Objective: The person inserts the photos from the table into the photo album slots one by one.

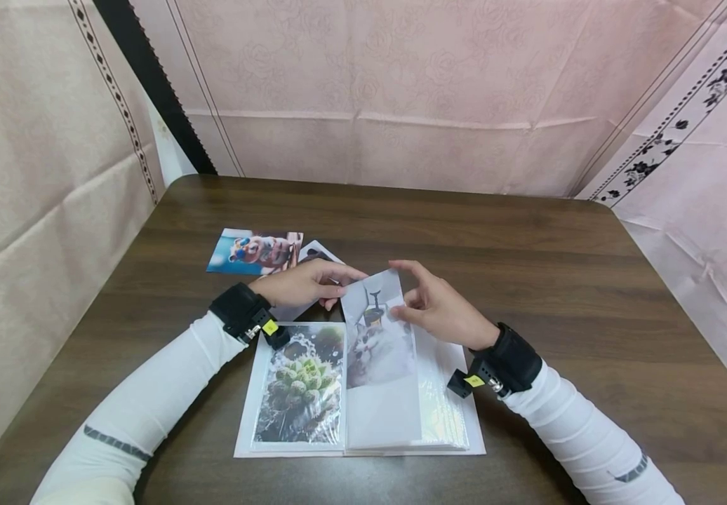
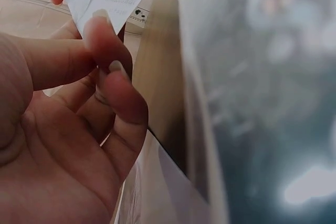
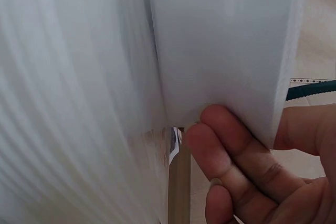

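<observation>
An open photo album (image 1: 414, 452) with clear sleeves lies on the table. Its left page carries a succulent picture (image 1: 303, 382). Over the right page a pale photo (image 1: 370, 344), with a dark glass-like shape on it, stands partly inside a sleeve, its top sticking out. My left hand (image 1: 313, 280) pinches that photo's upper left corner; in the left wrist view the thumb and fingers (image 2: 107, 38) meet at its white corner. At its upper right edge my right hand (image 1: 445, 308) grips it, fingers (image 3: 210, 145) behind and thumb in front.
Behind the left hand lie loose photos: a blue one with a pink toy figure (image 1: 256, 252), and another (image 1: 319, 251) partly hidden under the hand. The brown wooden table (image 1: 528, 252) meets pink cloth curtains (image 1: 363, 84) at the back and sides.
</observation>
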The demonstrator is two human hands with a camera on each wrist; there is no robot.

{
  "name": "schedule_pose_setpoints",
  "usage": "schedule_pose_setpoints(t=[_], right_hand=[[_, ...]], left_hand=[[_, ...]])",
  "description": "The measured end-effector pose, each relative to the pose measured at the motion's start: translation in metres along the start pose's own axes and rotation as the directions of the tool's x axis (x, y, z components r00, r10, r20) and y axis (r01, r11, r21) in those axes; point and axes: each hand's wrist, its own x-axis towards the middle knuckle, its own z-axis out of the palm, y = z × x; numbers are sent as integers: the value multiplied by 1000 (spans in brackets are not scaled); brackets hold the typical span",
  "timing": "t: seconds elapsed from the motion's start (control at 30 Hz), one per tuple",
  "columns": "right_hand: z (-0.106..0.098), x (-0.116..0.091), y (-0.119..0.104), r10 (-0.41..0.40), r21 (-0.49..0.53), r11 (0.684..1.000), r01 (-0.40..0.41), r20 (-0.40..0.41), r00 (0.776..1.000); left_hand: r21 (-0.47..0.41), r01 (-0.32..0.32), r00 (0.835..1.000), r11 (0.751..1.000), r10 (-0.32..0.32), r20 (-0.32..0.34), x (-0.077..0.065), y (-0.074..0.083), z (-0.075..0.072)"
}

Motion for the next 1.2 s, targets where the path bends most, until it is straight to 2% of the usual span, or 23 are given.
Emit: schedule_pose_setpoints(t=[0.33,1.2], right_hand=[[0,-2,-1,-41,7,999,41,-1,999],[0,-2,-2,-12,8,1000,12,5,1000]], left_hand=[[1,2,1000,1000,-2,-3,0,1,1],[-26,10,999,1000,-9,40,-1,6,2]])
